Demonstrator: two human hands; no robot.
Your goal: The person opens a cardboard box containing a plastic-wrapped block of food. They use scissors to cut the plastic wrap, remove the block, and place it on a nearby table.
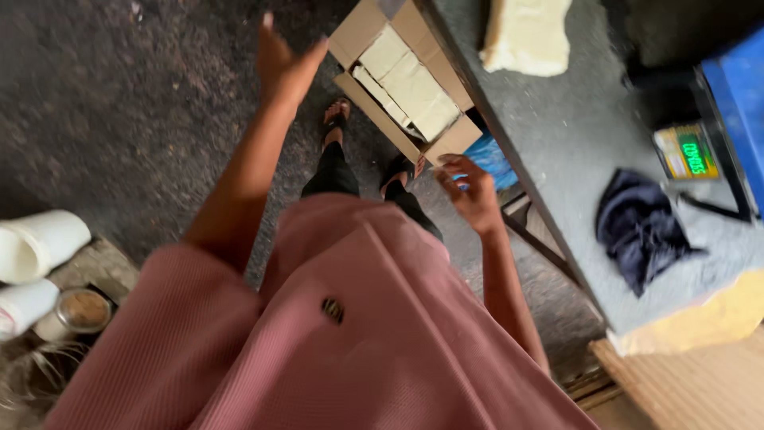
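Head view, looking down over my pink garment to the floor: my left hand (282,64) is raised above the dark ground with fingers spread and nothing in it, while my right hand (469,191) hangs loosely curled and likewise empty, just beside the near flap of the open cardboard box (374,95). That box sits on the floor against the edge of the grey table (557,135) and holds pale rectangular blocks (410,84) packed side by side in a row. A further pale block (525,36) lies on the tabletop, well apart from a crumpled dark cloth (641,231) and a small scale with a lit green display (688,151). White containers (36,247) stand at far left, away from both hands. I judge the step in hand to be a reach toward the box, with neither hand yet in contact with it. The next move would call for bringing my right hand onto the flap or a block, and my left hand down to the opposite side for a balanced hold.
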